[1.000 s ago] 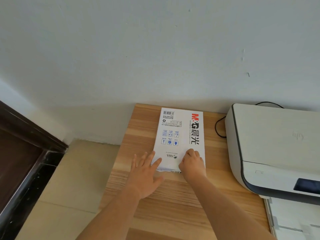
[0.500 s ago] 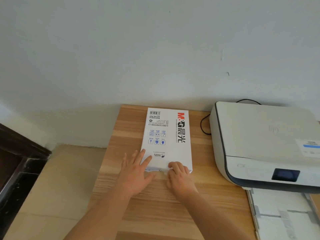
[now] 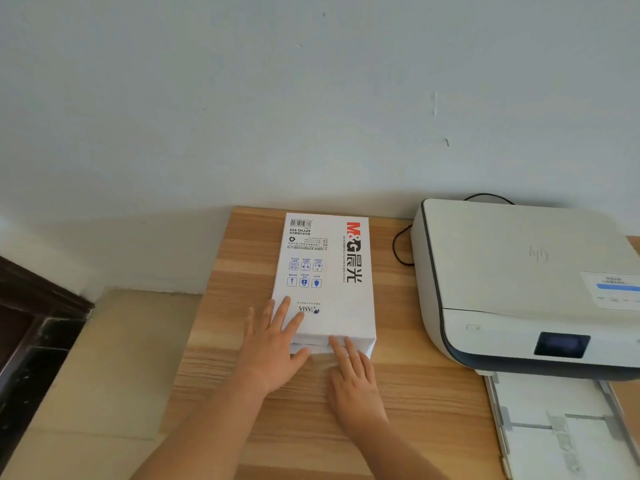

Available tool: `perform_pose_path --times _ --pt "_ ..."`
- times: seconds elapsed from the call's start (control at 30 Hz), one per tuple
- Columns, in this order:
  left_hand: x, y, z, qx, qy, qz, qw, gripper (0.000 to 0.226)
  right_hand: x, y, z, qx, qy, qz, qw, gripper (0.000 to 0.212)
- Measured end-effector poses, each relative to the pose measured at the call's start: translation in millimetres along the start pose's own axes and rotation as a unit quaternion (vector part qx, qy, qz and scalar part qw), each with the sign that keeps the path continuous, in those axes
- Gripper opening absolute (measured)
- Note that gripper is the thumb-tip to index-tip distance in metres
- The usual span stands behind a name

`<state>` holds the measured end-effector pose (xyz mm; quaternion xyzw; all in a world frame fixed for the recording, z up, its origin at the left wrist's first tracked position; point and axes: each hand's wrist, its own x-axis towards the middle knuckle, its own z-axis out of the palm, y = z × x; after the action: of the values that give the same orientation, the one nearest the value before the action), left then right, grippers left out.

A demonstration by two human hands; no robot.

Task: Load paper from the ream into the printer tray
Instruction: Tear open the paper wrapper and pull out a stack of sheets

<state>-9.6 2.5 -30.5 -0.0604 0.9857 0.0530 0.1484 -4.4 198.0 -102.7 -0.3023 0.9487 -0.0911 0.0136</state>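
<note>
A white wrapped paper ream (image 3: 329,271) with red and black lettering lies flat on the wooden table (image 3: 221,341), its near end facing me. My left hand (image 3: 273,344) rests spread on the ream's near left corner, fingers on top. My right hand (image 3: 353,379) lies flat on the table at the ream's near end, fingertips touching the wrapper's end flap. The white printer (image 3: 519,282) stands to the right, and its pulled-out paper tray (image 3: 561,427) reaches toward me at the lower right.
A black cable (image 3: 398,247) loops between ream and printer against the pale wall. The table's left edge drops to a tan floor (image 3: 93,368), with dark wooden furniture (image 3: 31,323) at far left.
My right hand slid off the top of the ream down to its near end on the table. The view shifted left to right, showing more of the printer and tray.
</note>
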Motion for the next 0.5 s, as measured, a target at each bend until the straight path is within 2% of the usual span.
perform_pose_path --times 0.13,0.17,0.3,0.4,0.5 --pt "7 7 3 -0.006 0.016 -0.010 1.000 0.072 1 7 -20 0.048 0.039 0.022 0.998 0.011" --pt "8 8 3 -0.007 0.015 -0.011 1.000 0.072 5 12 -25 0.065 0.050 0.040 0.996 0.014" --pt "12 12 4 0.001 0.012 -0.025 1.000 0.071 26 35 -38 0.106 0.066 0.153 0.980 0.044" --pt "16 13 5 0.010 0.020 -0.036 0.999 0.071 32 46 -38 0.098 0.030 0.177 0.979 0.064" --pt "21 15 8 0.016 0.032 -0.032 0.999 0.073 32 49 -36 0.087 0.009 0.192 0.978 0.073"
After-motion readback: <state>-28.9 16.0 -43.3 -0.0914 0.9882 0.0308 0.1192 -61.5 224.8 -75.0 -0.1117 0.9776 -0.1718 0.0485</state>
